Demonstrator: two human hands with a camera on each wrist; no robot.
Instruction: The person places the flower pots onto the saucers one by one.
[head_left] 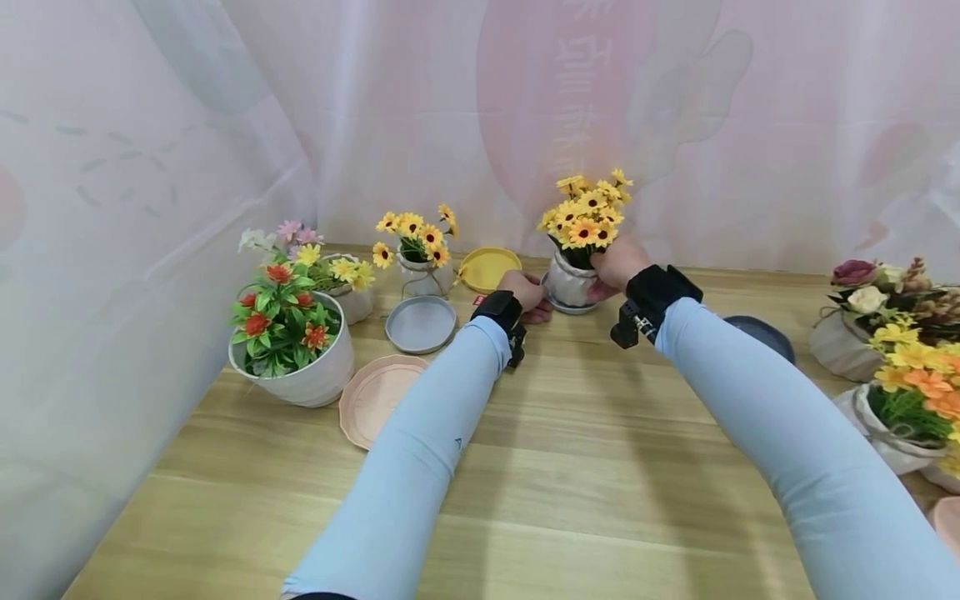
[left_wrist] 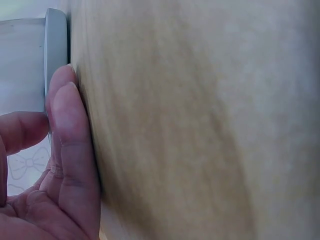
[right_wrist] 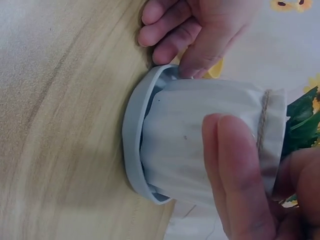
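A whitish flower pot with yellow sunflowers stands in a grey-blue saucer near the back of the table. My right hand grips the pot by its rim; in the right wrist view the fingers lie along the pot's outer side. At the saucer's left edge, my left hand pinches the rim between thumb and fingers. The left wrist view shows those fingertips against the saucer wall, low over the wood. Twine circles the pot below its lip.
To the left stand another sunflower pot, a red-flowered pot, a grey saucer, a yellow saucer and a pink saucer. A dark saucer and several flower pots, one with roses, are on the right.
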